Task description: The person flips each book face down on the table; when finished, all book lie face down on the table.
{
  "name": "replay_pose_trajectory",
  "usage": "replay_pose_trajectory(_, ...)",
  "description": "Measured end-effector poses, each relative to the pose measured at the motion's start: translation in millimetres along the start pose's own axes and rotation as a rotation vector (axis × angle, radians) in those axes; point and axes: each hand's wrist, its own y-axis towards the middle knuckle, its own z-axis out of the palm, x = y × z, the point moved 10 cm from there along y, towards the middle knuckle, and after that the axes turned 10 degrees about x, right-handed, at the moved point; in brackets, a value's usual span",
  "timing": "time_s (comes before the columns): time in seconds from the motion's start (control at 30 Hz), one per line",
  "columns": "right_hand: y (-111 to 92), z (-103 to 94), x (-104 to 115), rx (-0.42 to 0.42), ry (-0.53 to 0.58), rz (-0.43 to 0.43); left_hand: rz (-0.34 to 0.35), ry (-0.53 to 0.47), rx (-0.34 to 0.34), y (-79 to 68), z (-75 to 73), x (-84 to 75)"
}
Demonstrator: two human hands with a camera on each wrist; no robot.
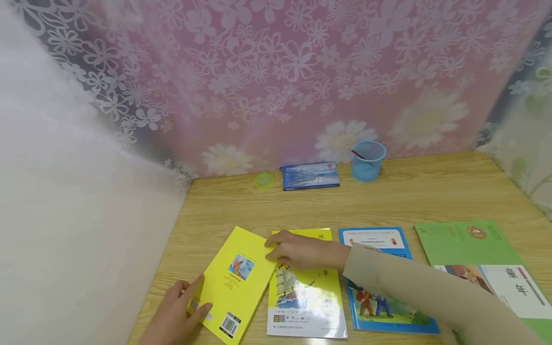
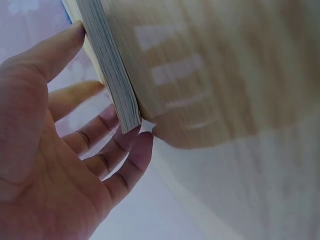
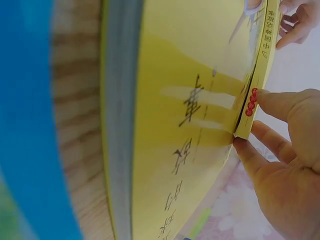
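Observation:
A yellow book [image 1: 237,292], back cover up with a small picture and a barcode, lies slanted at the left of the table, between both hands. My left hand [image 1: 178,306] holds its left edge. In the left wrist view, the thumb is on one side of the page block [image 2: 111,65] and fingertips are on the other. My right hand [image 1: 297,249] pinches the upper right corner; the right wrist view has thumb and fingers at the spine [image 3: 252,100]. Beneath the right hand lies another yellow book [image 1: 310,292] with a sailing ship on its cover.
Under the right forearm is a blue book [image 1: 388,316], partly covered. Farther right lies a green book [image 1: 465,244] with a white band. Along the back are a green tape roll [image 1: 264,180], a flat blue box [image 1: 310,176] and a blue pen cup [image 1: 367,163].

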Motion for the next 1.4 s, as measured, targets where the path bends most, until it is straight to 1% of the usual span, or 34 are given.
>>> replay_pose_trajectory(0.13,6,-2.6,-1,-0.016,-0.032,-0.001,0.045,-0.019,-0.027,-5.4,2.7,-4.3)
replay_pose_trajectory(0.27,13,-7.3,1,-0.042,-0.057,-0.019,0.077,-0.04,-0.042,-8.8,1.9,-8.4)
replay_pose_trajectory(0.4,21,-9.4,2,-0.053,-0.074,-0.028,0.088,-0.053,-0.021,-11.4,3.0,-10.9)
replay_pose_trajectory(0.53,31,-7.5,0,-0.049,-0.098,-0.021,0.08,-0.052,0.004,-13.2,5.8,-13.2)
replay_pose_trajectory(0.67,40,-2.8,-2,-0.017,-0.102,-0.013,0.055,-0.023,0.014,-15.4,8.6,-14.8)
replay_pose_trajectory(0.93,51,0.2,0,0.064,-0.083,0.004,0.042,0.049,-0.012,-19.5,11.0,-15.6)
replay_pose_trajectory(1.07,56,-0.1,1,0.086,-0.097,0.032,0.043,0.03,0.0,-21.4,11.9,-15.8)
replay_pose_trajectory(1.2,63,2.6,0,0.113,-0.115,0.047,0.04,-0.004,0.027,-23.9,12.5,-17.0)
replay_pose_trajectory(1.4,71,6.0,-2,0.152,-0.135,0.061,0.04,-0.019,0.055,-26.1,13.9,-18.5)
